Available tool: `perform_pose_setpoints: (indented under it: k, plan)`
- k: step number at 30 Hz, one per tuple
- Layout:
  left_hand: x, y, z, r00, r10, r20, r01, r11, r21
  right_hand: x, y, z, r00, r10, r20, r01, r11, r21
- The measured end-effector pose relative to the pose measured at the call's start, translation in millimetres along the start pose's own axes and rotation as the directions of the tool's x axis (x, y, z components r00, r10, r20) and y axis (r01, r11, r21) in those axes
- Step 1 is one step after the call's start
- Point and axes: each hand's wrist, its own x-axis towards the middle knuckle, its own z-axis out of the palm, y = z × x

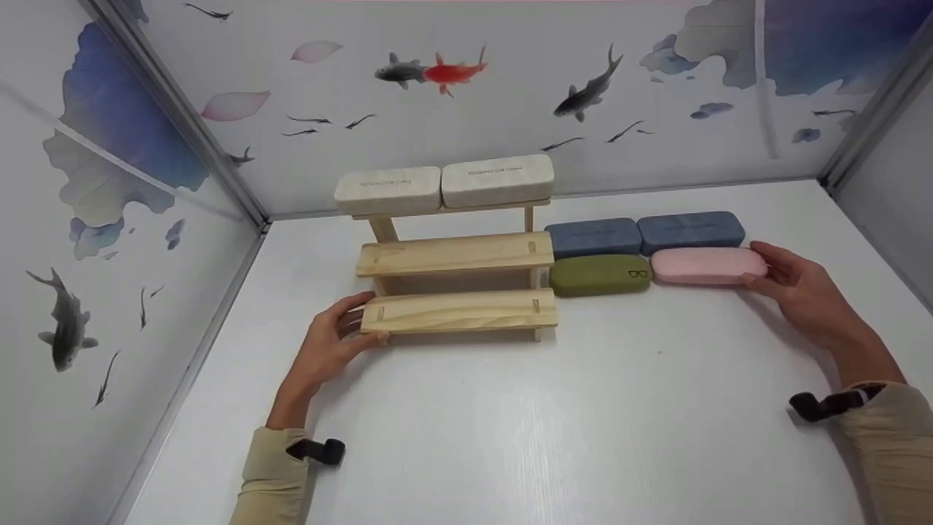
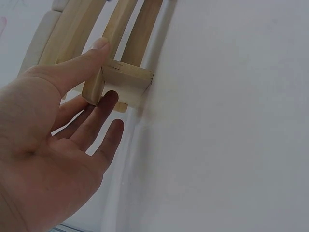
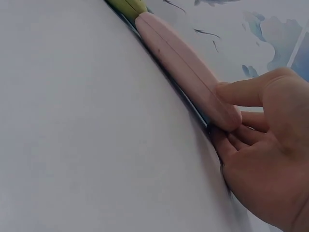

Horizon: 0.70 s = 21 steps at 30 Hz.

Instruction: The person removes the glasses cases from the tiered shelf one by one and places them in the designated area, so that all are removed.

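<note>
A three-tier wooden stand [image 1: 455, 310] is on the white table. My left hand [image 1: 326, 344] grips the left end of its lowest step, thumb at the front edge and fingers behind; the left wrist view shows the thumb [image 2: 79, 67] against the wood. At the right, my right hand [image 1: 810, 299] holds the right end of a pink glasses case [image 1: 705, 265] between thumb and fingers. The pink case lies end to end with a green glasses case [image 1: 599, 275], which sits close by the stand's right side.
Two blue cases [image 1: 594, 237] lie in a row behind the green and pink ones. Two off-white cases [image 1: 499, 180] rest side by side on the stand's top step. Printed panels [image 1: 510, 95] wall in the table [image 1: 510, 437] at the back and sides.
</note>
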Motion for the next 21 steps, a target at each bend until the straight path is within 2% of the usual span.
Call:
perform_pose_setpoints:
  k: [8,21]
  plan:
    - [-1.0,2.6,0.1,1.0,-0.019,-0.001,0.019,1.0,0.009,1.0,-1.6,3.0,0.998,-0.015,-0.057,0.013,0.999,-0.034]
    - [-0.7,2.8,0.8,1.0,-0.026,-0.001,0.026,0.999,0.018,1.1,-1.4,2.5,0.997,0.03,-0.069,-0.035,0.997,-0.064]
